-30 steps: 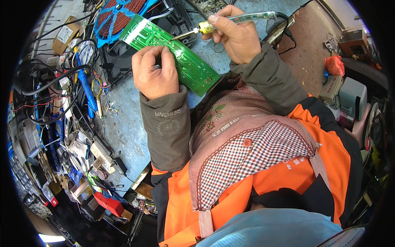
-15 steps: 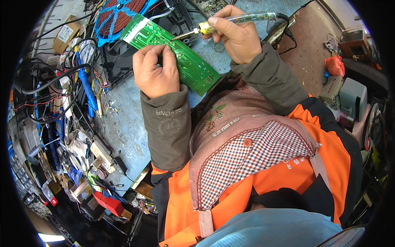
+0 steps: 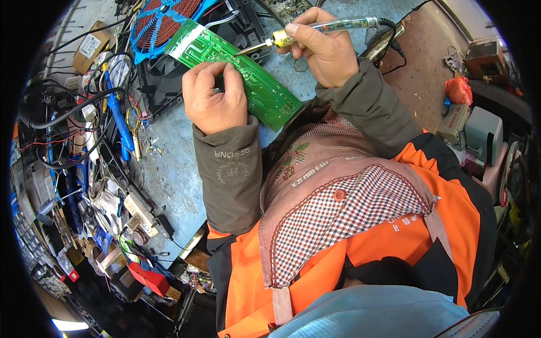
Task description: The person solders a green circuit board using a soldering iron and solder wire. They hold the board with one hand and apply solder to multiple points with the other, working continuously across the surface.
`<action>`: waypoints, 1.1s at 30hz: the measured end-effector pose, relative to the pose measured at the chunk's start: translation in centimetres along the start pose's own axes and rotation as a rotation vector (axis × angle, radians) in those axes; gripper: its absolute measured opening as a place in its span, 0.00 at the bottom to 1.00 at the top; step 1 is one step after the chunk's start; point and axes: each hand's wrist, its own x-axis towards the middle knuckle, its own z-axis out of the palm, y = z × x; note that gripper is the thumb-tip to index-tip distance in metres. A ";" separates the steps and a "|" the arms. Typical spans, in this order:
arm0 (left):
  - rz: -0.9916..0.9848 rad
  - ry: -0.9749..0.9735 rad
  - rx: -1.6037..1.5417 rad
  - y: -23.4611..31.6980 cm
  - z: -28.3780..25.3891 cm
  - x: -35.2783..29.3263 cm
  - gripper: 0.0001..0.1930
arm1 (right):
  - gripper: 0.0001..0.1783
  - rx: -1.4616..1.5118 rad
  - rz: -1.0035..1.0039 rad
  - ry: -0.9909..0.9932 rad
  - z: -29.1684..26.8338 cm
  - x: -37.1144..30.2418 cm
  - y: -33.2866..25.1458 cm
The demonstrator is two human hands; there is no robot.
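A long green circuit board (image 3: 267, 96) lies slanted in front of me, solder side up, its upper left end by the coil unit. My right hand (image 3: 329, 56) grips a soldering iron (image 3: 352, 23) with a clear handle and yellow collar. The iron's tip points down left onto the middle of the board. Beside that tip, my left hand (image 3: 213, 101) is closed in a pinch, thumb and forefinger together at the board's near edge. Whatever is between those fingertips is too small to make out.
Beyond the board sits a copper coil (image 3: 169, 19) on a blue frame, over a black housing (image 3: 163, 90). To the left, cables and tools crowd the bench, among them blue tweezer-like handles (image 3: 117, 115) and a power strip (image 3: 140, 214). A red bag (image 3: 458, 90) lies at the right.
The iron's tip has shifted very slightly along the board, and my left hand has moved a touch to the right. Otherwise the scene stays the same.
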 end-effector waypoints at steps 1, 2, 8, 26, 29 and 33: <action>-0.010 0.000 -0.008 0.0 0.0 0.0 0.05 | 0.05 -0.003 -0.003 -0.003 0.0 0.0 0.0; -0.014 -0.001 -0.009 0.0 0.0 0.0 0.05 | 0.05 0.012 -0.002 0.009 0.0 0.0 0.1; -0.012 -0.005 0.001 -0.1 0.0 0.1 0.06 | 0.06 0.056 -0.035 -0.001 -0.7 0.0 0.7; 0.012 0.005 -0.027 -0.3 -0.2 0.0 0.05 | 0.06 0.007 -0.081 -0.027 0.0 0.0 0.0; -0.035 -0.001 -0.039 -0.3 -0.2 0.0 0.05 | 0.06 0.002 -0.084 -0.034 -0.2 0.0 0.2; -0.024 0.001 -0.028 -0.4 -0.2 0.0 0.05 | 0.06 -0.012 -0.083 -0.029 -0.1 -0.1 0.1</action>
